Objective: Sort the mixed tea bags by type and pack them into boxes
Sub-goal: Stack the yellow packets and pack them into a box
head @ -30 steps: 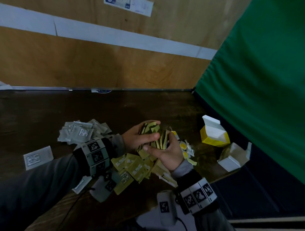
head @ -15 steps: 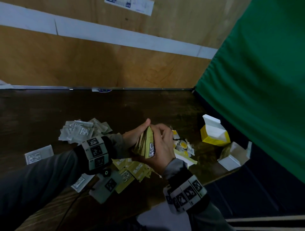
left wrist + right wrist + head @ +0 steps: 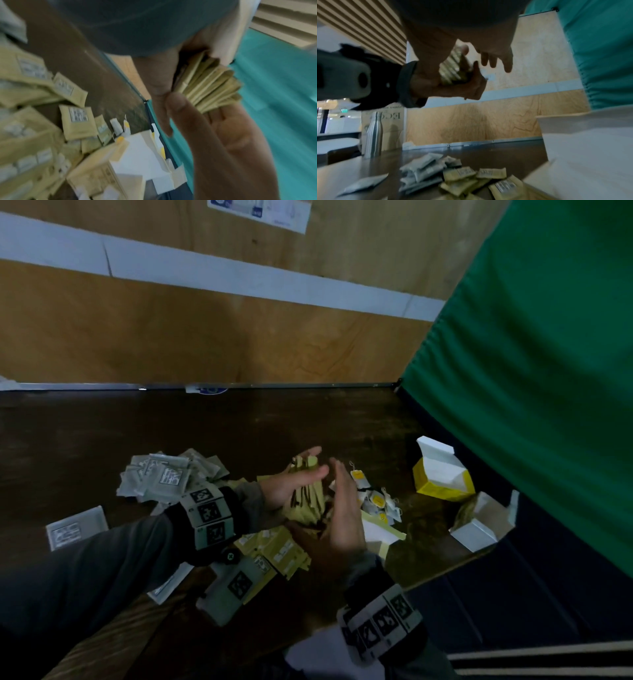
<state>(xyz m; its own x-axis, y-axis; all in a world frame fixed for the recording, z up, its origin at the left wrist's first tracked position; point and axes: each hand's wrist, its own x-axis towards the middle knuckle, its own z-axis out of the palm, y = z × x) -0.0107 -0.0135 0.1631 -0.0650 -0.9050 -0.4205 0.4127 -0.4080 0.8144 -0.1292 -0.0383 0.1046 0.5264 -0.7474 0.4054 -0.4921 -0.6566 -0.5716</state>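
Note:
A stack of yellow-green tea bags (image 3: 308,494) stands on edge in my left hand (image 3: 294,482), which grips it between thumb and palm above the table. In the left wrist view the stack (image 3: 205,83) fans out between both hands. My right hand (image 3: 342,505) is flat with straight fingers, just right of the stack; in the right wrist view its fingers (image 3: 493,60) stand apart from the stack (image 3: 452,67). Loose yellow-green packets (image 3: 274,553) lie under my wrists. A pile of grey packets (image 3: 161,477) lies to the left.
Unwrapped tea bags with yellow tags (image 3: 376,501) lie right of my hands. An open yellow box (image 3: 442,477) and an open white box (image 3: 479,525) stand by the table's right edge, against a green curtain (image 3: 531,371). One grey packet (image 3: 75,529) lies far left. A metal bottle (image 3: 373,134) stands at back left.
A second ago both hands held the bags fanned out; then my right hand closed round the squared stack. Now the right hand has let go and flattened beside it.

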